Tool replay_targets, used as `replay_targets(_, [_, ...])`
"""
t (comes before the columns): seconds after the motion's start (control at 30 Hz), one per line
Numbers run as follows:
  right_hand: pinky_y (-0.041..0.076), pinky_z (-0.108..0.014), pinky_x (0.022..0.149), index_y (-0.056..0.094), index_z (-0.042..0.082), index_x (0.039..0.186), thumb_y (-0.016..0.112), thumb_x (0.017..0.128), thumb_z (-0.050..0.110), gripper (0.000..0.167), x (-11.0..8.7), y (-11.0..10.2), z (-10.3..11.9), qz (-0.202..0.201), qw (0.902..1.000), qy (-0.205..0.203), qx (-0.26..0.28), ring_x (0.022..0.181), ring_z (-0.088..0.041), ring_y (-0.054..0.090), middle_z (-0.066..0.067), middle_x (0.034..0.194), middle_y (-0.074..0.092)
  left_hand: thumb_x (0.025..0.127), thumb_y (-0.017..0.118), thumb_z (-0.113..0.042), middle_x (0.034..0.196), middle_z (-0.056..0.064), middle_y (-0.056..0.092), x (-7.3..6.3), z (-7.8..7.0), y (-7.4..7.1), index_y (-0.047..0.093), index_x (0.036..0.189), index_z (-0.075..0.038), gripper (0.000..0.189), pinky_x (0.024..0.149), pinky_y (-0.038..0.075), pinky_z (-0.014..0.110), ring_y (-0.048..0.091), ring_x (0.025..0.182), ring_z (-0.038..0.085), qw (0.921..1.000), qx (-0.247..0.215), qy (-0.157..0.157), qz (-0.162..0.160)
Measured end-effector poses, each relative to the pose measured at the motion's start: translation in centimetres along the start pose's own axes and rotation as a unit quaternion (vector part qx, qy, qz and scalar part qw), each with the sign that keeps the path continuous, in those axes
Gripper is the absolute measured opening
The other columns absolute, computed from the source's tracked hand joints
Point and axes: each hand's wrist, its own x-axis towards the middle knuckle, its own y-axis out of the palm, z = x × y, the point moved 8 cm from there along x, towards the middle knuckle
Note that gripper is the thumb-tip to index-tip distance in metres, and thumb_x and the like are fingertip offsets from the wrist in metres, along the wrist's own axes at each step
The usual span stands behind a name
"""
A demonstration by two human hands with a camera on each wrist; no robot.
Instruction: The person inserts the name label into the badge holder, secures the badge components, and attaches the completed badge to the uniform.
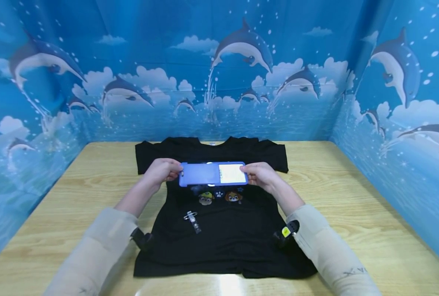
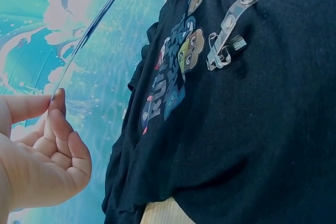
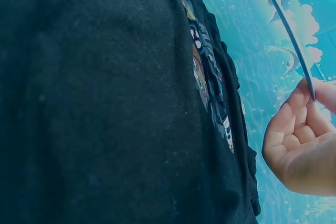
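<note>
Both hands hold a blue ID badge holder (image 1: pixel 199 174) up over the shirt, turned sideways, with a white card (image 1: pixel 229 173) showing at its right part. My left hand (image 1: pixel 164 170) pinches its left end between thumb and fingers, while the right hand (image 1: pixel 260 174) pinches the right end. Seen from the left wrist, the holder (image 2: pixel 86 35) appears edge-on and thin. Below lies a black T-shirt (image 1: pixel 219 234) with cartoon dog faces printed on the chest. A badge clip (image 1: pixel 192 220) with a clear strap and metal pin rests on the shirt's lower left.
The shirt is spread on a light wooden table (image 1: pixel 352 197). A blue dolphin-print curtain (image 1: pixel 219 82) stands behind the table and along both sides. Each forearm wears a dark wrist camera strap, the right one (image 1: pixel 292 227) with a yellow mark.
</note>
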Motion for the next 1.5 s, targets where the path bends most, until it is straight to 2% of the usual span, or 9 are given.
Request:
replay_targets(0.13, [0.047,-0.023,0.062,0.052,-0.011,0.121,0.057,0.093,0.015,0.039,-0.12,0.09,0.27,0.000,1.0000,-0.004,-0.004,0.065,-0.011,0.060,-0.004,0.079,0.066,0.089,0.055,-0.008,0.079,0.006,0.055,-0.06,-0.19,0.13,0.058,0.102,0.008,0.021,0.080,0.044,0.039,0.051,0.073,0.020,1.0000,-0.002,0.004,0.007])
replay_targets(0.37, [0.046,-0.023,0.062,0.053,-0.010,0.122,0.059,0.092,0.016,0.040,-0.08,0.20,0.28,-0.004,1.0000,-0.003,0.001,0.066,-0.011,0.058,-0.005,0.083,0.065,0.088,0.056,-0.009,0.081,0.005,0.056,-0.19,-0.20,0.32,0.059,0.103,0.008,0.022,0.080,0.044,0.039,0.052,0.074,0.020,1.0000,0.004,0.000,0.008])
replay_targets(0.67, [0.046,-0.022,0.061,0.055,-0.009,0.120,0.058,0.092,0.017,0.038,0.13,0.30,0.10,-0.010,0.9999,-0.004,-0.009,0.065,-0.011,0.057,-0.005,0.082,0.065,0.087,0.058,-0.007,0.072,0.002,0.057,-0.22,-0.42,0.61,0.059,0.100,0.009,0.021,0.071,0.046,0.033,0.053,0.068,0.017,0.9999,-0.006,0.008,0.014])
replay_targets(1.2, [0.047,-0.023,0.062,0.054,-0.010,0.120,0.057,0.093,0.016,0.038,0.18,0.55,-0.14,-0.006,1.0000,-0.004,-0.001,0.066,-0.011,0.059,-0.004,0.080,0.064,0.086,0.059,-0.008,0.074,0.003,0.057,-0.20,-0.28,0.91,0.059,0.100,0.008,0.021,0.072,0.046,0.033,0.052,0.067,0.015,0.9999,-0.015,0.002,0.002])
replay_targets(1.5, [0.047,-0.022,0.061,0.052,-0.011,0.120,0.058,0.092,0.017,0.040,0.16,0.63,-0.14,-0.002,1.0000,-0.003,0.008,0.065,-0.010,0.060,-0.003,0.077,0.065,0.087,0.058,-0.009,0.076,0.004,0.056,-0.39,-0.36,0.88,0.060,0.101,0.007,0.021,0.077,0.045,0.038,0.052,0.068,0.016,0.9999,-0.013,0.002,-0.004])
